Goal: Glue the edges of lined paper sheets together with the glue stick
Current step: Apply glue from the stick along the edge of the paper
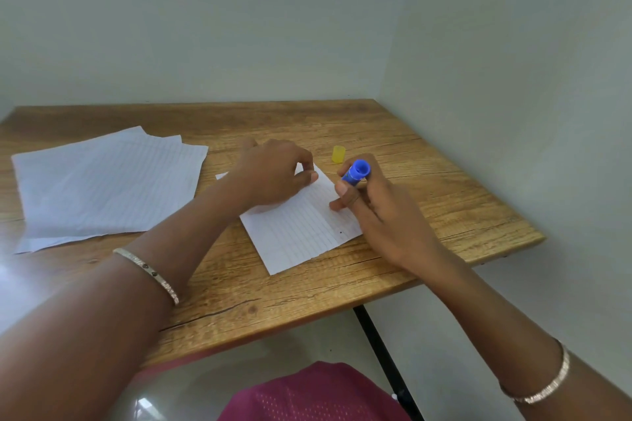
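Blue glue stick (356,173) is gripped by right hand (383,212); left hand (273,178) pinches the lined sheet (301,229) corner, probably to keep it steady for gluing.

Table (307,290): wood-grain top, matt, visible cracks and knots. Lined sheet (301,236) and loose stack (102,181) upper left: thin matt paper, slightly creased. Glue stick (356,173): glossy blue plastic. Cap (338,154): translucent yellow plastic. Bangles (150,273): shiny textured metal.

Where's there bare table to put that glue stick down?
Bare table: right of the yellow cap, and the near strip before the lined sheet. Crowded: the middle, under left hand and right hand; paper stack fills the left.
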The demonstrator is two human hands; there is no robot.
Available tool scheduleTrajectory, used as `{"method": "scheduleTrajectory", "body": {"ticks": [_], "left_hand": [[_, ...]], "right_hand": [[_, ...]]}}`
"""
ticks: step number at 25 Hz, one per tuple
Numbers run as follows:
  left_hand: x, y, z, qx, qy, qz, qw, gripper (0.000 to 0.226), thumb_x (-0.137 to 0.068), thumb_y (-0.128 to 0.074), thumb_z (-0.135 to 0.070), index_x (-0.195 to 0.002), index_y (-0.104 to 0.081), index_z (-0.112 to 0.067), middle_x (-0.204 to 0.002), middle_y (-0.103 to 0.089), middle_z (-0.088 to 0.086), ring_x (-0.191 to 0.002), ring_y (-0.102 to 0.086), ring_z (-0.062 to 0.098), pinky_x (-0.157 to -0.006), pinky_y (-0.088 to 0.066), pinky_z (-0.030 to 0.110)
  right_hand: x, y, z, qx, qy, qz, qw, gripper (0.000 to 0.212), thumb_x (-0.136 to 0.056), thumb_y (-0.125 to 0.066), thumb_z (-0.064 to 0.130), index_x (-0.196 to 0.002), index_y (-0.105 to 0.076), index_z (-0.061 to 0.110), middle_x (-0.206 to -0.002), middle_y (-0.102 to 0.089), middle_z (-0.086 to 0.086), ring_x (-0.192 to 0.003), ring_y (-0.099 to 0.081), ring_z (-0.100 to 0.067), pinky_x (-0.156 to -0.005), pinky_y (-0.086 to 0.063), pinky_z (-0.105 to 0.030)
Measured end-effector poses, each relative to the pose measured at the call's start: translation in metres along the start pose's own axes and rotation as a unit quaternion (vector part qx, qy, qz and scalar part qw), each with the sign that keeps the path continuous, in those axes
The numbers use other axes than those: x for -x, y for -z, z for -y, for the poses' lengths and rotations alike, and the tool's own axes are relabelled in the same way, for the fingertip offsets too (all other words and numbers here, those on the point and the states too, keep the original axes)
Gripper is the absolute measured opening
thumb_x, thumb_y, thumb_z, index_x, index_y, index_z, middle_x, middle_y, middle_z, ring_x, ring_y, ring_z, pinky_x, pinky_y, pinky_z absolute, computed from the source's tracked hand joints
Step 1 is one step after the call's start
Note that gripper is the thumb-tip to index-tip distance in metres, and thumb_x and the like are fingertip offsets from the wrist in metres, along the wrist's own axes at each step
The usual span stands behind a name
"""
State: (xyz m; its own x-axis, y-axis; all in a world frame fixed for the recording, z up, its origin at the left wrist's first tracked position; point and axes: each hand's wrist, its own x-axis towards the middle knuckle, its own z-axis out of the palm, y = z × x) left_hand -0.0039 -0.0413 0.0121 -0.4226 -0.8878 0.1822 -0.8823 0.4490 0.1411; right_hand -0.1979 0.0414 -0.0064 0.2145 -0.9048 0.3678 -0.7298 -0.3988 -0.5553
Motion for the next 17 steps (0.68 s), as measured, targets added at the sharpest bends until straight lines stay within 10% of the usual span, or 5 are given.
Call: {"method": "scheduleTrajectory", "body": {"ticks": [4,8,17], "left_hand": [[0.007,0.014,0.006,0.060,-0.096,0.108,0.988,0.044,-0.083,-0.063,-0.060,-0.125,-0.058,-0.051,-0.130,-0.054,-0.019,-0.126,-0.041,0.010,-0.107,-0.026,0.048],[0.009,0.011,0.002,-0.002,-0.110,0.178,0.978,0.077,-0.067,-0.037,-0.090,-0.140,-0.033,-0.064,-0.153,-0.036,-0.022,-0.145,-0.022,0.015,-0.111,-0.011,0.051],[0.012,0.006,-0.018,-0.125,-0.095,0.085,0.984,0.087,-0.065,-0.023,-0.096,-0.139,-0.042,-0.054,-0.135,-0.048,-0.006,-0.125,-0.048,0.022,-0.103,-0.026,0.049]], "right_hand": [[-0.026,0.016,-0.007,-0.052,-0.025,0.055,0.997,0.024,-0.105,-0.047,0.042,-0.117,-0.054,0.022,-0.082,-0.078,0.013,-0.078,-0.067,0.009,-0.072,-0.042,-0.009],[-0.027,0.031,-0.019,-0.157,-0.066,0.006,0.985,0.024,-0.100,-0.056,0.047,-0.102,-0.061,0.024,-0.092,-0.079,0.000,-0.077,-0.076,-0.014,-0.084,-0.058,-0.044],[-0.001,0.030,-0.037,-0.059,-0.124,-0.072,0.988,0.029,-0.096,-0.062,0.047,-0.094,-0.066,0.019,-0.074,-0.073,0.002,-0.068,-0.071,-0.012,-0.070,-0.060,-0.041]]}}
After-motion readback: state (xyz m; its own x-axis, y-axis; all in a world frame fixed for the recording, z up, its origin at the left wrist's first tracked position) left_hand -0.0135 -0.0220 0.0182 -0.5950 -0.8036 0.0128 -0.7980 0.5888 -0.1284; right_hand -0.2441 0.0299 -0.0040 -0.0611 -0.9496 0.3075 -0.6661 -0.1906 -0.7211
